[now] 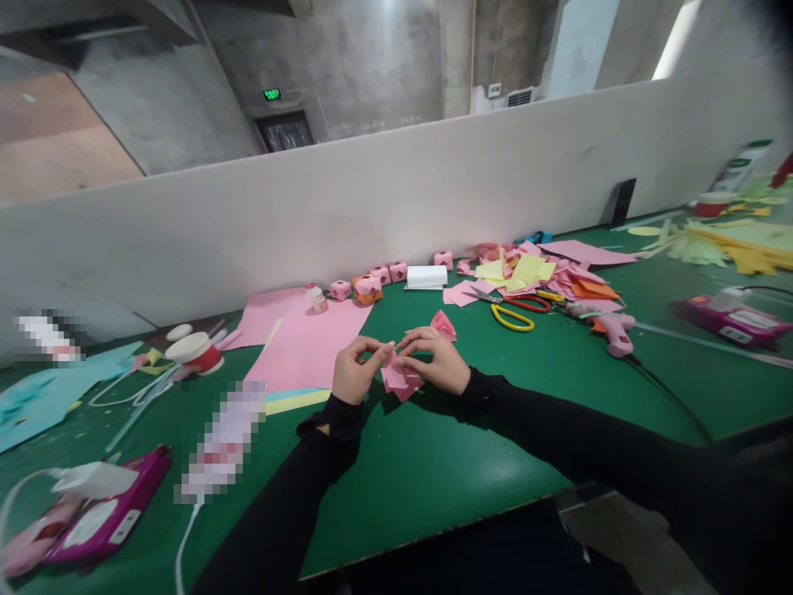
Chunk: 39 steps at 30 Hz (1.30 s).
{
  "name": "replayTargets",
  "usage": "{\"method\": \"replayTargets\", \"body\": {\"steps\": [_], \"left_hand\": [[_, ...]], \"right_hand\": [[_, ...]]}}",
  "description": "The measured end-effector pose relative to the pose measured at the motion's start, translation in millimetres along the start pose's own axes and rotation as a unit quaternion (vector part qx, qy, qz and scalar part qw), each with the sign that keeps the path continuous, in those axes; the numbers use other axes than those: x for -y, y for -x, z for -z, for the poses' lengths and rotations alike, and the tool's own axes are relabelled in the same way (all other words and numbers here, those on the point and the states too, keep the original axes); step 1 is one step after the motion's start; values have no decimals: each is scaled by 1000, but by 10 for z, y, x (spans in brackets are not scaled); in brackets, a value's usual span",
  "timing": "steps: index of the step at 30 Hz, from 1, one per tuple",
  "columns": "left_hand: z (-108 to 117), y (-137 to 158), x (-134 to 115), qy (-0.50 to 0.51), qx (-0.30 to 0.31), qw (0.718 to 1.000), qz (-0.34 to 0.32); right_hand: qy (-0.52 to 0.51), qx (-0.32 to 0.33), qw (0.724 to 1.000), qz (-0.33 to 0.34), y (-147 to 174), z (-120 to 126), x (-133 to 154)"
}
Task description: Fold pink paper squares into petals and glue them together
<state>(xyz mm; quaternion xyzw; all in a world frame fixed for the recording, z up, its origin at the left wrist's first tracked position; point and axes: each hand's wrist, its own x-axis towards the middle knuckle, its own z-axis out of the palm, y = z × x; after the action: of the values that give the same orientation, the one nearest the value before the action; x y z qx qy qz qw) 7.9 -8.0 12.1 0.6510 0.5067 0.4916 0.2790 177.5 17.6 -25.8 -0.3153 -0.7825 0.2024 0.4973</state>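
Note:
Between my hands, just above the green table, is a piece of pink paper (401, 378) with folded edges. My left hand (358, 368) pinches its upper left part between thumb and forefinger. On the other side my right hand (439, 357) pinches it as well, and the fingertips of both hands nearly meet. Fingers cover the paper's top, so its exact shape there is hidden. Right behind my right hand lies another folded pink paper piece (443, 325).
Pink sheets (303, 330) lie to the left, with small folded pink paper boxes (340, 289) behind. Scissors (513, 316), a heap of paper scraps (526, 273) and a pink glue gun (616, 333) are to the right. A paper cup (197, 354) and a purple power strip (115, 512) stand left.

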Motion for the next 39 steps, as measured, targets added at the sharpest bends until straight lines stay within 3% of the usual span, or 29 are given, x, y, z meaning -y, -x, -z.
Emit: {"method": "replayTargets", "body": {"steps": [3,8,16,22,27,31,35,37,39], "left_hand": [[4,-7,-5,-8,-5,1000,7],[-3,-14,10,-7,37,999,32],[-14,-9,42,-27,6,1000,10],[-12,-18,58,-20,31,999,12],[-11,-20,98,-59,42,997,-23],[4,-49,178,-32,-15,999,-33],[30,-93,215,27,-91,995,-37],[32,-104,201,72,-95,993,-25],[22,-104,178,111,-86,990,-15]], "right_hand": [[-1,-8,1000,2,0,5,22],[-17,-20,1000,12,1,26,58],[-5,-1,999,-32,8,13,35],[2,-19,1000,-7,11,23,10],[2,-24,1000,7,5,31,-4],[-23,-26,999,-41,-4,26,31],[-119,-48,984,-126,-18,1,29],[-208,-46,960,-182,-29,-22,17],[-307,-32,918,-247,-40,-40,17]]}}
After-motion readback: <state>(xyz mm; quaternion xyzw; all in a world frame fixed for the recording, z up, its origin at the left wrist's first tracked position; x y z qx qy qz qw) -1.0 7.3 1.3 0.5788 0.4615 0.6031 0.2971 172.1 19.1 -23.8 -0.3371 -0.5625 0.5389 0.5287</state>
